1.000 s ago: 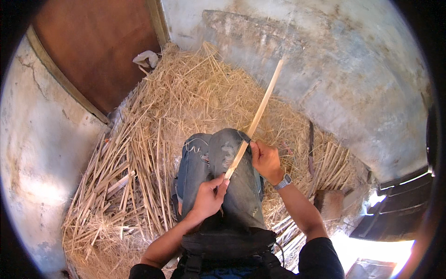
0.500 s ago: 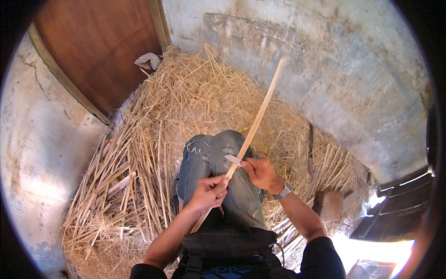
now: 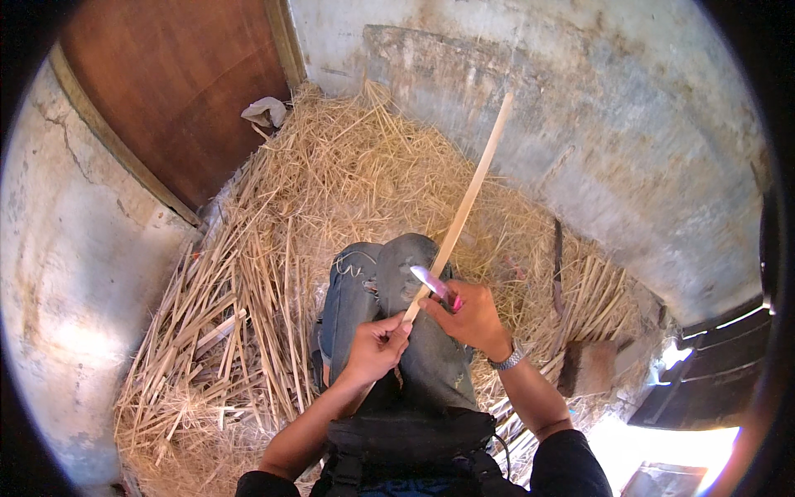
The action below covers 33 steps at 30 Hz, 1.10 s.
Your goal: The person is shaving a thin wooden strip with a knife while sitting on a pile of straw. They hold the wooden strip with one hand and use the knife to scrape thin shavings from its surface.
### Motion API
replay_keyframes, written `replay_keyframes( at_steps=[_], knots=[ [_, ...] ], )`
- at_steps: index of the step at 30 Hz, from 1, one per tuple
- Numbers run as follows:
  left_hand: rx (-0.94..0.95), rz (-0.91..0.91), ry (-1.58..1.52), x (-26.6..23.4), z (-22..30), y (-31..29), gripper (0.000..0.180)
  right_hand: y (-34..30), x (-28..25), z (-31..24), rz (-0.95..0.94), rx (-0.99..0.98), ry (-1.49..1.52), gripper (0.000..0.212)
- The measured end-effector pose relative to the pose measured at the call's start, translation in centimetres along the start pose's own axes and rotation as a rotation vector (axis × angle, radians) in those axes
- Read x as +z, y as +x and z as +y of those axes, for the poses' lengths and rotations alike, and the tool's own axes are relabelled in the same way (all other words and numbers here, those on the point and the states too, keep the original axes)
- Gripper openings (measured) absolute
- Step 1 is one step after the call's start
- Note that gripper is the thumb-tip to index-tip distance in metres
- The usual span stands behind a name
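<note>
In the head view, I see the left hand [image 3: 375, 351] pinching a pale strip [image 3: 474, 190] that slants up past its fingers. Just above those, the right hand [image 3: 474, 321] grips a small knife [image 3: 426, 278], blade across the strip. Worn trousers [image 3: 352, 290] lie beneath both; straw [image 3: 356, 166] spreads beyond the fingers.
</note>
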State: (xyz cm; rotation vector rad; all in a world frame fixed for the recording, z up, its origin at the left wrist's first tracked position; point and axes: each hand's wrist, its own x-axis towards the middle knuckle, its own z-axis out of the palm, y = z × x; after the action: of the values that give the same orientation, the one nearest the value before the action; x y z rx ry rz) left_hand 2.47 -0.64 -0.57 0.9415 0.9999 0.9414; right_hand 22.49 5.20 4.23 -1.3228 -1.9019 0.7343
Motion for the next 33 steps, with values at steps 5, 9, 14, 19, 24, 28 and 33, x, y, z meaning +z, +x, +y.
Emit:
replay_keyframes(
  at_steps=[5, 9, 14, 19, 24, 28, 33],
  knots=[
    [-0.018, -0.039, -0.063, -0.4, 0.5, 0.1, 0.036, 0.4, -0.3, 0.7, -0.055, -0.003, 0.011, 0.032],
    [-0.249, -0.077, -0.324, -1.4, 1.2, 0.3, 0.036, 0.2, -1.4, 0.9, -0.344, -0.076, 0.259, 0.029],
    [-0.404, -0.204, -0.653, -3.2, 1.2, 0.6, 0.038, 2.1, -2.6, 0.8, 0.074, 0.04, 0.013, 0.033],
    [-0.482, -0.276, -0.802, -3.3, 1.3, 0.9, 0.04, 4.8, -2.3, 4.4, 0.257, 0.089, -0.166, 0.038],
    [-0.473, -0.253, -0.754, -3.1, 1.3, 0.9, 0.041, 6.2, -0.3, 5.5, 0.325, -0.081, -0.279, 0.037],
    [-0.447, -0.187, -0.639, -2.5, 1.8, 0.6, 0.039, 5.2, 1.0, 5.8, 0.291, -0.163, -0.161, 0.033],
    [-0.459, -0.168, -0.642, -2.9, 2.2, 0.8, 0.039, 2.5, 1.6, 4.0, 0.022, -0.139, -0.01, 0.034]
  ],
)
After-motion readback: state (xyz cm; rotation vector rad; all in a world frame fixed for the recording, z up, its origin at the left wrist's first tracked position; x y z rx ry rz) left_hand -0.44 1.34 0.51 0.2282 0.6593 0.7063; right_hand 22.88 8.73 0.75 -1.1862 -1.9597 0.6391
